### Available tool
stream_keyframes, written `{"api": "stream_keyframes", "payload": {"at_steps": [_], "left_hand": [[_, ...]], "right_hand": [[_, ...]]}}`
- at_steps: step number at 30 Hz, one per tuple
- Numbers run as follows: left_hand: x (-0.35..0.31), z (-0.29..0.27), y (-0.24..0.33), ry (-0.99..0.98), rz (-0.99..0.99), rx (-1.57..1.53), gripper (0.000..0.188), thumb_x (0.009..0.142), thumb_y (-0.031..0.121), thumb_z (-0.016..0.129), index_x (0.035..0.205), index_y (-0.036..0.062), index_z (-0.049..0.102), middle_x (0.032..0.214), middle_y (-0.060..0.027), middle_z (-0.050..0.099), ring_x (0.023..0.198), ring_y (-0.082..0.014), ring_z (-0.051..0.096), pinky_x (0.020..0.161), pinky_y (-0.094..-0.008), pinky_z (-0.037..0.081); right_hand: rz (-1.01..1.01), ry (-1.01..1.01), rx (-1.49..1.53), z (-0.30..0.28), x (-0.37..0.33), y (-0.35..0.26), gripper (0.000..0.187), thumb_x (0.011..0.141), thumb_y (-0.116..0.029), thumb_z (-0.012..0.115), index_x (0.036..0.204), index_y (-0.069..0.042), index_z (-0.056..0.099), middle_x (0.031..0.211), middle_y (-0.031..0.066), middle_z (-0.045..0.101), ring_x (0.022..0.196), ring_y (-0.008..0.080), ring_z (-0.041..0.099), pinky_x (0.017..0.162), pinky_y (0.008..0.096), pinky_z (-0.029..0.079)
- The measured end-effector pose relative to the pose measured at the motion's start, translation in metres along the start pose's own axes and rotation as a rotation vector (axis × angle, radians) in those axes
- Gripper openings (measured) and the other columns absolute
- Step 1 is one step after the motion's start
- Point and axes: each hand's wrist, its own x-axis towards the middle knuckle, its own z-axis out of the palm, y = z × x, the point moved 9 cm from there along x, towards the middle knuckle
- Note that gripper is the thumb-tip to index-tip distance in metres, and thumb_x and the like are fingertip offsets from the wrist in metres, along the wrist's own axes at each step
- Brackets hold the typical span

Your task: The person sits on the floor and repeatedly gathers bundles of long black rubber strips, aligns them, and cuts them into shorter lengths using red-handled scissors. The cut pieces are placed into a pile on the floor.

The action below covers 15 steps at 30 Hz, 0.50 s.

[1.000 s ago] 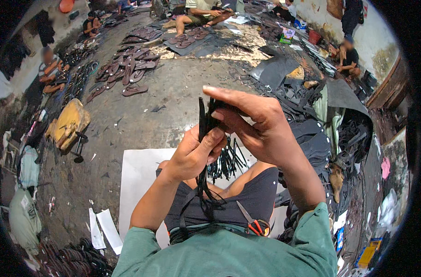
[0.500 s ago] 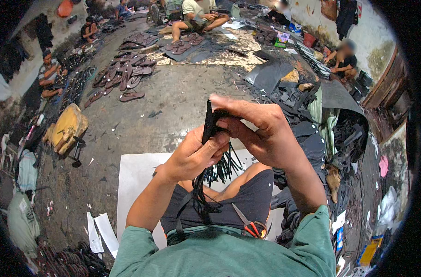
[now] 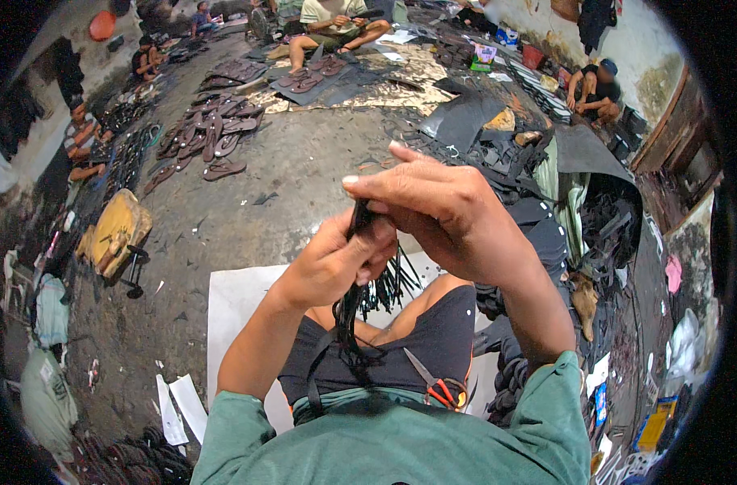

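In front of my chest, my left hand is closed around a bundle of thin black straps. Their loose ends hang below my fist toward my lap, and a fan of thin strap ends shows behind it. Over the bundle's upper end reaches my right hand, its fingers stretched out and lying across the top; its thumb is partly hidden. Scissors with orange-red handles rest on my lap, blades slightly apart.
White sheet under my legs. Brown sandals lie heaped ahead; black offcuts pile up at my right. A wooden block with a hammer-like tool stands left. Several people sit working farther off, one person straight ahead.
My right hand has moved slightly left and its fingers have straightened over the bundle's top, which stood up higher between my hands before. My left hand keeps its grip, slightly lower against my legs.
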Motion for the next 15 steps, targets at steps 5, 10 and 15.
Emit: {"api": "stream_keyframes", "payload": {"at_steps": [5, 10, 15], "left_hand": [[0.015, -0.015, 0.034, 0.254, 0.117, 0.054, 0.038, 0.101, 0.046, 0.052, 0.083, 0.0125, 0.053, 0.063, 0.0072, 0.040, 0.048, -0.0020, 0.037, 0.041, -0.0206, 0.025], [0.036, -0.081, 0.133, 0.501, 0.515, 0.232, 0.030, 0.101, 0.042, 0.052, 0.089, 0.0141, 0.050, 0.065, 0.0060, 0.033, 0.048, -0.0048, 0.027, 0.042, -0.0232, 0.022], [0.007, -0.192, 0.198, 0.590, 0.561, 0.143, 0.027, 0.105, 0.037, 0.047, 0.093, 0.0134, 0.050, 0.069, 0.0057, 0.035, 0.054, -0.0049, 0.030, 0.045, -0.0224, 0.026]], "right_hand": [[0.245, 0.236, 0.470, 0.043, -0.030, 0.042, 0.055, 0.096, -0.013, 0.061, 0.146, -0.003, 0.040, 0.121, 0.0158, 0.062, 0.119, 0.0240, 0.056, 0.104, 0.0395, 0.040], [0.612, -0.046, 0.624, 0.190, -0.127, 0.051, 0.029, 0.102, -0.018, 0.053, 0.124, 0.000, 0.049, 0.096, 0.0172, 0.065, 0.089, 0.0297, 0.066, 0.079, 0.0409, 0.051], [0.540, 0.109, 0.394, 0.145, -0.165, 0.022, 0.021, 0.101, -0.016, 0.051, 0.115, 0.000, 0.050, 0.082, 0.0232, 0.062, 0.078, 0.0395, 0.067, 0.064, 0.0440, 0.050]]}}
